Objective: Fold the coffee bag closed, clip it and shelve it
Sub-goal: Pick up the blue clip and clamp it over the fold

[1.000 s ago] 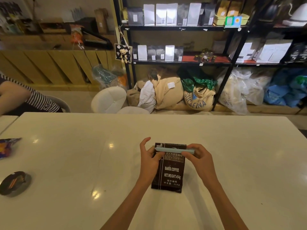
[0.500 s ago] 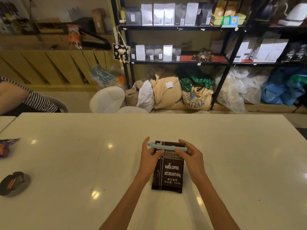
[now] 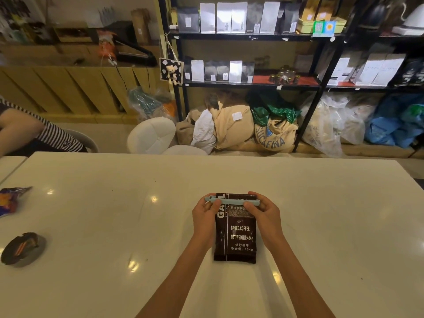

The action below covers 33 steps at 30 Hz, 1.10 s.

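In the lower middle of the frame, your dark brown foil coffee bag with white lettering (image 3: 235, 235) is lying flat on the glossy white table (image 3: 114, 214), label up, folded top pointing away from you. Makes sense: flat on its back, the fold stays put under its own weight and you've got a hard surface to press against.

The long pale blue plastic bag clip (image 3: 231, 200) sits crosswise over the folded top edge, running the full width and poking out a bit past the bag's left side. Your left hand (image 3: 204, 216) is curled round the left end of the clip, thumb on top, and your right hand (image 3: 263, 214) pinches the right end the same way. So both hands are gripping the clip, one at each end, not spread. I'd guess that's so the squeeze lands evenly and the fold doesn't slide out from one side.

Can't tell from here whether the clip has actually latched; the closing end is hidden under your fingers.

By my read, folding is done and clipping is in hand or just finished. Shelving is what's left, and the black metal shelving rack with rows of white and grey bags (image 3: 252, 37) in the upper middle and right of the frame, well beyond the table's far edge, looks like the obvious home.
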Motion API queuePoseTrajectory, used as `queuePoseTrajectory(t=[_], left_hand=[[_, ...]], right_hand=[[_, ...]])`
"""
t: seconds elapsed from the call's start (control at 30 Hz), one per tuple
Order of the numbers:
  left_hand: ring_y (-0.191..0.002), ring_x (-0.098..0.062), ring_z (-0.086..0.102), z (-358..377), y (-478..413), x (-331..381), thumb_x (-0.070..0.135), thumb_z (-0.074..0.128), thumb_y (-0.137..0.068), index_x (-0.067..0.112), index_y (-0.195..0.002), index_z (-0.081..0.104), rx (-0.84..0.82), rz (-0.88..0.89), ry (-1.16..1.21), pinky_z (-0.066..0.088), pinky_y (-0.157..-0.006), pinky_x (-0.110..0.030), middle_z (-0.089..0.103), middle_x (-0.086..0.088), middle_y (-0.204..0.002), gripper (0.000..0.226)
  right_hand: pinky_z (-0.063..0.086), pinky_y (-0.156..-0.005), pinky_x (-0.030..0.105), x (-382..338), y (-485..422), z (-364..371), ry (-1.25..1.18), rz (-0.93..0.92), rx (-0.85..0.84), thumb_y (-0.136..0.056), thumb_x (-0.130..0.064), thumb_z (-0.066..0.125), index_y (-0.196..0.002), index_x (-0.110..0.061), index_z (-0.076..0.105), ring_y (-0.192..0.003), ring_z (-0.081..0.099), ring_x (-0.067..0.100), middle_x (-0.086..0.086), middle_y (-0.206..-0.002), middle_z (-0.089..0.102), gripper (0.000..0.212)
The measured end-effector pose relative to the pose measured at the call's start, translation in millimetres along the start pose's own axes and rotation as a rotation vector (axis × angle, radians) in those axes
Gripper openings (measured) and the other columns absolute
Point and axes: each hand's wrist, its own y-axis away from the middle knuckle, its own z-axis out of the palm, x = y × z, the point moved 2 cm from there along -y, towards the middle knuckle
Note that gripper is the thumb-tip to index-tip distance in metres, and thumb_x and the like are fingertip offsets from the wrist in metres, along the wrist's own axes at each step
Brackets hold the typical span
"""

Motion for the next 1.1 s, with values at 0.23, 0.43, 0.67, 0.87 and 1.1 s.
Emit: queuePoseTrajectory(t=[0.23, 0.43, 0.67, 0.87, 1.1], left_hand=[[-0.073, -0.02, 0.076, 2, 0, -3, 0.008, 0.066, -0.091, 0.011, -0.101, 0.066, 0.086, 0.004, 0.0, 0.06, -0.057, -0.027, 0.078, -0.009, -0.085, 0.011], [-0.066, -0.013, 0.075, 5, -1, -2, 0.004, 0.066, -0.09, 0.013, -0.095, 0.068, 0.126, 0.018, -0.012, 0.058, -0.053, -0.023, 0.076, -0.007, -0.08, 0.01], [-0.074, -0.021, 0.073, 8, 1, -3, 0.004, 0.067, -0.09, 0.009, -0.099, 0.068, 0.175, 0.026, -0.032, 0.062, -0.065, -0.034, 0.075, -0.011, -0.085, 0.011], [-0.07, -0.02, 0.074, 7, 4, -8, 0.005, 0.067, -0.09, 0.016, -0.089, 0.07, 0.218, 0.046, -0.051, 0.06, -0.057, -0.031, 0.076, -0.009, -0.081, 0.012], [-0.08, -0.027, 0.072, 11, 1, -5, 0.005, 0.066, -0.091, 0.019, -0.086, 0.07, 0.231, 0.047, -0.071, 0.061, -0.069, -0.038, 0.075, -0.011, -0.085, 0.015]], right_hand=[[0.062, -0.068, 0.032, 1, -1, 2, 0.004, 0.004, 0.011, -0.085, -0.01, 0.074, -0.116, -0.017, 0.068, -0.087, 0.076, 0.022, 0.011, -0.103, 0.076, 0.032], [0.062, -0.066, 0.03, 1, -2, 1, 0.002, -0.001, 0.013, -0.085, -0.01, 0.074, -0.114, -0.018, 0.07, -0.086, 0.076, 0.019, 0.009, -0.102, 0.076, 0.031], [0.061, -0.066, 0.028, 2, -3, 1, -0.018, 0.001, 0.008, -0.084, -0.008, 0.074, -0.111, -0.019, 0.071, -0.086, 0.076, 0.02, 0.009, -0.101, 0.076, 0.03], [0.063, -0.07, 0.034, 4, -3, 2, -0.015, 0.015, -0.002, -0.085, -0.01, 0.074, -0.115, -0.016, 0.069, -0.088, 0.075, 0.023, 0.011, -0.104, 0.075, 0.031], [0.063, -0.076, 0.042, 4, -3, 1, 0.015, 0.005, 0.01, -0.086, -0.013, 0.073, -0.118, -0.017, 0.067, -0.09, 0.075, 0.023, 0.01, -0.107, 0.074, 0.033]])
